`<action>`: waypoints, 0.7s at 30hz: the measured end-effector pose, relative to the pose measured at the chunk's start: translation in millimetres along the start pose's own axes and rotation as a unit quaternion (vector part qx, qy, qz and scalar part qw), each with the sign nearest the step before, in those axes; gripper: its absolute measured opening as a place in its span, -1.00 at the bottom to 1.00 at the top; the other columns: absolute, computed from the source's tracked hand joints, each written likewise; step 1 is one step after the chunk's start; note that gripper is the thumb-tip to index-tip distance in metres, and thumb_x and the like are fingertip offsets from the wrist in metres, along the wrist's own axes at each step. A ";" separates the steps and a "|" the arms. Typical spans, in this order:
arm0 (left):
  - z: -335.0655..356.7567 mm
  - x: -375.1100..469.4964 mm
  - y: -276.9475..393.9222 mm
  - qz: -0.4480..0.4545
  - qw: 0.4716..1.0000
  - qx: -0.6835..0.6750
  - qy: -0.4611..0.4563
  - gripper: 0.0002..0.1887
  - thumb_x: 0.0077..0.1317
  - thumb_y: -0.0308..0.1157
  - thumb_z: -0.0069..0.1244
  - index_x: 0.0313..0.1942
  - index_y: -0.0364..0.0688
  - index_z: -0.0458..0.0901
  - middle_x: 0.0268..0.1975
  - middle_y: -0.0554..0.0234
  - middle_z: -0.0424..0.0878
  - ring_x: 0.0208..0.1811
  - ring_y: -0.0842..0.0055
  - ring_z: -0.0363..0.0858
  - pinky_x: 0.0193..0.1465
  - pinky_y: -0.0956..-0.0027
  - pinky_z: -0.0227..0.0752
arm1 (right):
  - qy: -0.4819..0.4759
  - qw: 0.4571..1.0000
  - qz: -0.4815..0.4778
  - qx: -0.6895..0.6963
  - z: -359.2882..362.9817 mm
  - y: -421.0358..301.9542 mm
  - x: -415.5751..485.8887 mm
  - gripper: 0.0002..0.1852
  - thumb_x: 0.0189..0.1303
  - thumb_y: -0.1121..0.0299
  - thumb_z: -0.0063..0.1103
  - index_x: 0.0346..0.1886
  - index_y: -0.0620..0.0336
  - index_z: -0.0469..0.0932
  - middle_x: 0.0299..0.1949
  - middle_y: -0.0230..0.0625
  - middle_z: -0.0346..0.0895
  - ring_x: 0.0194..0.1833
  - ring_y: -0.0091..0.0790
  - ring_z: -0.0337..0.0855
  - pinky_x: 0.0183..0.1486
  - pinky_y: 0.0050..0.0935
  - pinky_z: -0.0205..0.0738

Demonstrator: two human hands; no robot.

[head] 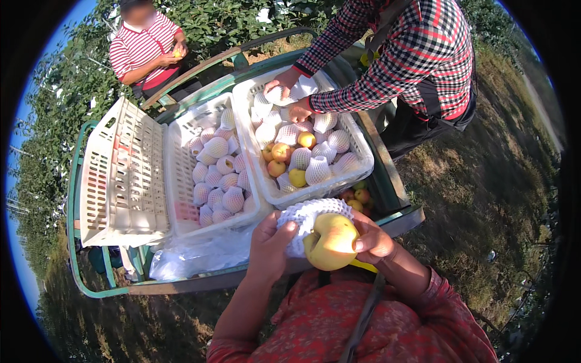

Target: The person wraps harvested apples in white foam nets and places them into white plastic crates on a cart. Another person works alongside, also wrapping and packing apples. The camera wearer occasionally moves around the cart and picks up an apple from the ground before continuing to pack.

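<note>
My right hand (pixel 374 240) grips a yellow apple (pixel 333 240) with a faint red blush, close in front of my body. In my left hand (pixel 272 242) is a white foam net sleeve (pixel 308 220), bunched up against the far side of the apple. Part of the sleeve is hidden behind the fruit. Just beyond my hands stands a white plastic crate (pixel 367 165) holding several bare apples (pixel 281 152) and many foam-wrapped ones (pixel 317 170). To its left, a second white crate (pixel 179 190) holds foam-wrapped apples (pixel 233 199).
A tipped-up white crate (pixel 122 172) stands at the left of the green metal cart (pixel 204 283). Clear plastic film (pixel 199 254) lies along the near edge. Loose apples (pixel 361 196) sit low beside the right crate. A person in a checked shirt (pixel 426 54) reaches into that crate; another person (pixel 145 50) stands beyond.
</note>
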State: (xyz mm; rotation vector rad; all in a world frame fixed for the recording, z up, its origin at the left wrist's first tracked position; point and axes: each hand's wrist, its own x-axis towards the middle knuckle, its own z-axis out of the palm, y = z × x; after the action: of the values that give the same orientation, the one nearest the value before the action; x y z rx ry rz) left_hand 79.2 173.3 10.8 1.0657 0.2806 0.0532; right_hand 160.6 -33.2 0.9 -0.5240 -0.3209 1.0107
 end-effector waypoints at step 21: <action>-7.6 -13.0 -1.7 0.509 0.663 0.545 0.071 -0.64 0.05 -0.41 0.35 -0.20 -0.24 0.55 -0.37 0.13 0.61 -0.46 0.23 0.61 -0.41 0.24 0.46 | 0.137 0.941 -0.078 -0.300 17.7 26.5 30.6 0.07 0.03 0.26 0.51 0.54 0.29 0.00 0.38 -0.14 0.25 0.40 -0.23 0.25 0.45 -0.26 0.13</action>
State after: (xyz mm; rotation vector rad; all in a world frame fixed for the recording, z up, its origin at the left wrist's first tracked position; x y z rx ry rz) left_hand 64.6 176.7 8.5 2.3366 -0.2559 1.1170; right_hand 148.4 9.2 1.5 -1.1630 -0.4148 0.6621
